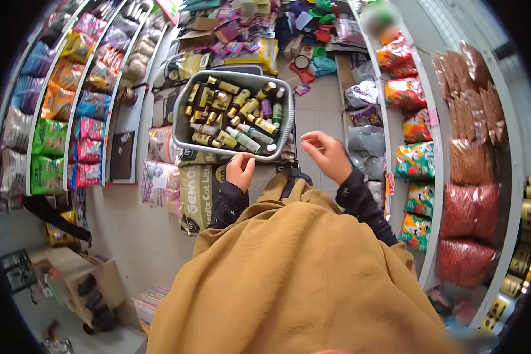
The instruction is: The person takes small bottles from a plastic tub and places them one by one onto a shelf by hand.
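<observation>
A grey plastic basket (186,144) holds many small bottles, mostly with yellow labels and black or gold caps. Among them are a purple bottle (266,109) and several pale green bottles (248,143). At the basket's front rim, my left hand (240,171) has its fingers curled together against the edge. My right hand (327,156) hovers off the basket's front right corner, fingers apart and slightly bent, with nothing in them. Beneath the basket's front lies a cat litter bag (196,192).
Shelves of packaged pet goods (50,138) rise on the left. On the right hang bright snack-like packs (416,159) and clear bags of red pellets (469,259). Loose packets and plastic items (242,35) are piled beyond the basket. Tiled floor (318,118) shows to its right.
</observation>
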Available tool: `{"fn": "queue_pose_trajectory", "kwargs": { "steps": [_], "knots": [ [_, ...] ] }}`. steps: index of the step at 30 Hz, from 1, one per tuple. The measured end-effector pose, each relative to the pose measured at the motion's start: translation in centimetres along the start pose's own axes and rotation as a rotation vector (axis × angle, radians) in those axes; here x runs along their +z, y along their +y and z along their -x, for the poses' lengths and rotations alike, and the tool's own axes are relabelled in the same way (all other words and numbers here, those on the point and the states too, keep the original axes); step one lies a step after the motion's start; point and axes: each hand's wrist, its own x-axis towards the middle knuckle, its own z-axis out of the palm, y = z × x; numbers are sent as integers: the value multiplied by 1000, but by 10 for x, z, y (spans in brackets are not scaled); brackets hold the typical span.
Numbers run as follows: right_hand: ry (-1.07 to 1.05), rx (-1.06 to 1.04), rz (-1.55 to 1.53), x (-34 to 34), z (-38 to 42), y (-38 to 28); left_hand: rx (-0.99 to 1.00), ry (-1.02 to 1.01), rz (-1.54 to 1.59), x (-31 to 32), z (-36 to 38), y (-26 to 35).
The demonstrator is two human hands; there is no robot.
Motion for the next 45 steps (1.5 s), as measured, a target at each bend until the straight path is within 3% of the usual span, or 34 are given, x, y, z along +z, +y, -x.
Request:
{"fn": "queue_pose_trajectory", "kwargs": {
  "steps": [4,7,8,11,13,16,20,23,32,36,45],
  "knots": [
    [-212,47,68,53,-22,61,15,58,-29,-4,-11,-32],
    [-290,-271,415,81,-32,93,87,113,-219,-9,-24,-52],
    [-301,-267,411,83,-34,97,132,133,-317,-10,-29,-57],
    [-423,-3,621,84,-38,97,210,165,-521,-32,-39,-48],
    [-416,1,610,84,-39,102,251,171,-618,-46,-45,-57],
    [-396,-4,589,86,-38,115,252,-34,-743,-71,-52,-93],
    [-345,-47,569,87,-40,129,178,-140,-731,-74,-61,-93],
    [-246,-16,608,79,-39,133,174,-94,-704,-53,-50,-86],
    [-270,-5,531,60,-17,150,125,-86,-655,-30,-17,-82],
    [-210,-91,448,57,-17,155,55,-113,-667,-30,-13,-80],
    [-329,-98,494,52,-9,153,-4,-151,-623,-31,10,-86]
  ]
}}
